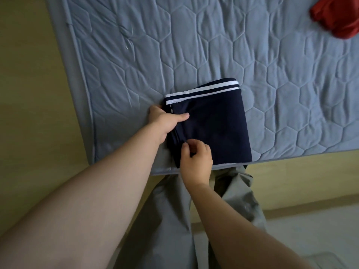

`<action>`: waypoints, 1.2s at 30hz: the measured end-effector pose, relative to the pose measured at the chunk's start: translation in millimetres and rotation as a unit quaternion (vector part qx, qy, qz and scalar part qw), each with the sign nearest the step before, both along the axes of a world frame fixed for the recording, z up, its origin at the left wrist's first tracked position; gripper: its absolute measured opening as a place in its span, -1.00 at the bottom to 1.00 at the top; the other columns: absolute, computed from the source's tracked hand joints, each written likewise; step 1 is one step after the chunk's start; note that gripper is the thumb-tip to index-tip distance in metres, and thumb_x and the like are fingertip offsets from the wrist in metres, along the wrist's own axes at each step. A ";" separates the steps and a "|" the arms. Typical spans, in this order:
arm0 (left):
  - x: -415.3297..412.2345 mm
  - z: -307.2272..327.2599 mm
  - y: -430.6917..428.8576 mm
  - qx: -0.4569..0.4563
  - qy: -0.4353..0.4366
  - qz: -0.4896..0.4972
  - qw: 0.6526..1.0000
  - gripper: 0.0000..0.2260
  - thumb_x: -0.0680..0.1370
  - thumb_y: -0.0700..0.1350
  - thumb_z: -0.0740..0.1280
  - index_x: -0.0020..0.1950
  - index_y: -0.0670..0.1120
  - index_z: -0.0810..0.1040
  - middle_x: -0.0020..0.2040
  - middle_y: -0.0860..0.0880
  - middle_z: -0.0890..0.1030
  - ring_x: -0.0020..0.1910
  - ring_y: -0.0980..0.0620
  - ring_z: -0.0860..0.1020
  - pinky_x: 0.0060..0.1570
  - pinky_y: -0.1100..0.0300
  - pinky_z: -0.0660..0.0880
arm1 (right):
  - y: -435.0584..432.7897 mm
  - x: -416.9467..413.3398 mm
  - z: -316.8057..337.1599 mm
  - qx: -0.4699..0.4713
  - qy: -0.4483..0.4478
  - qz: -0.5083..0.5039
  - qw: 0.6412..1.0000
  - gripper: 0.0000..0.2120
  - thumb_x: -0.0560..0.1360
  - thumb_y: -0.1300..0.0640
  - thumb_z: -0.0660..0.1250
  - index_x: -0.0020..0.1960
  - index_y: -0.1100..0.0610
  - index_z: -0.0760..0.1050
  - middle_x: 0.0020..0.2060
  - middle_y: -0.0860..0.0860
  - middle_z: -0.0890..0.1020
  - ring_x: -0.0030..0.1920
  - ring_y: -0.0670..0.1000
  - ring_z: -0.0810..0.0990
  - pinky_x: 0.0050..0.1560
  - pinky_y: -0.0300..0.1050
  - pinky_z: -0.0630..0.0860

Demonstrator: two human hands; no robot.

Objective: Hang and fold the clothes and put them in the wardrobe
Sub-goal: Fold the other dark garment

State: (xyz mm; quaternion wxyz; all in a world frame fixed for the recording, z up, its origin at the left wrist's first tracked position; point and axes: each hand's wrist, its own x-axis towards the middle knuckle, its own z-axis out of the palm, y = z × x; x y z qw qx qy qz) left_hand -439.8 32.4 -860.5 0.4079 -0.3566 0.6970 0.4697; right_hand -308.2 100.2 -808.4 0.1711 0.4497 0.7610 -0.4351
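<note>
Lying folded at the near edge of the bed (136,45), the navy garment (217,129) is held on its left side. The left hand (165,121) grips farther up, and the right hand (196,158) pinches nearer.

You are standing in a home bedroom: a quilted blue-grey mattress (194,45) is stretching beyond your right hand (197,164), its wooden bed frame (291,171) is showing just right of that hand, a folded navy garment (217,129) is lying under it, and a red garment (338,18) far beyond.
</note>
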 end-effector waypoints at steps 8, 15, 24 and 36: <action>11.7 6.7 1.3 0.089 -0.137 0.049 0.985 -0.43 0.23 0.07 0.68 0.18 -0.05 0.65 0.17 0.00 0.66 0.21 0.01 0.55 0.20 0.12 0.41 | -3.1 3.6 1.0 -0.280 -0.218 -0.487 0.798 -0.17 0.29 -0.33 0.55 0.37 0.10 0.40 0.16 0.06 0.60 0.08 0.10 0.62 0.08 0.04 0.61; 21.1 16.8 4.5 0.118 -0.093 0.065 0.987 -0.58 0.36 0.05 0.60 0.17 -0.02 0.66 -0.03 0.01 0.74 -0.08 0.01 0.72 -0.24 0.20 0.59 | 2.5 23.0 -3.8 -0.404 -0.159 -0.502 0.748 -0.28 0.21 -0.28 0.62 0.22 0.08 0.54 0.17 0.04 0.58 0.15 0.06 0.59 0.00 -0.01 0.55; 28.6 74.5 8.0 0.123 -0.008 0.116 0.986 -0.72 0.44 -0.06 0.55 0.12 -0.04 0.67 -0.08 -0.01 0.75 -0.14 0.01 0.73 -0.23 0.14 0.62 | 17.0 23.5 45.4 -0.495 -0.075 -0.495 0.710 -0.44 0.38 0.01 0.58 0.32 0.14 0.56 0.15 0.14 0.69 0.20 0.15 0.65 0.31 0.09 0.52; 28.5 313.1 -49.2 -0.071 0.195 0.189 0.960 -0.60 0.30 0.07 0.57 0.09 0.00 0.64 -0.03 0.07 0.71 -0.05 0.03 0.69 0.06 -0.05 0.63 | 28.8 -44.8 266.2 -0.327 -0.205 -0.080 0.919 -0.11 0.38 -0.07 0.59 0.55 0.02 0.18 0.07 0.07 0.54 0.11 0.17 0.61 0.13 0.18 0.62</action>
